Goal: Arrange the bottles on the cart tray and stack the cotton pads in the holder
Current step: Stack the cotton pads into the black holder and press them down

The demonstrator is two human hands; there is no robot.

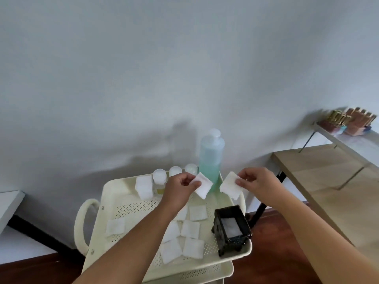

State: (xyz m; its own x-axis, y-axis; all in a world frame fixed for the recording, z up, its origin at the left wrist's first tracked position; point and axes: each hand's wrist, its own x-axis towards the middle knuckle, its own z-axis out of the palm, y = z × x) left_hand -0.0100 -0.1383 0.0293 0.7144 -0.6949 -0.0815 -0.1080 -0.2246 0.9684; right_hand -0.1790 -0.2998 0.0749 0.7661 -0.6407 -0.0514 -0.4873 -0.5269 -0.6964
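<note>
My left hand (180, 188) pinches one white square cotton pad (203, 186) above the cream cart tray (114, 189). A little to the right, my right hand (256, 182) pinches another cotton pad (230, 186). Several more pads (191, 229) lie loose on the tray's perforated floor. The black holder (232, 229) stands at the tray's right front corner with white pads inside. A tall pale-green bottle (211, 158) stands at the back of the tray. Three small bottles with white caps (159, 177) line up to its left.
A wooden table (328, 181) stands to the right, with a raised shelf carrying small boxes (352, 121). A white surface (8, 203) lies at the far left. The wall rises close behind the cart. A lower cart tray (205, 273) shows beneath.
</note>
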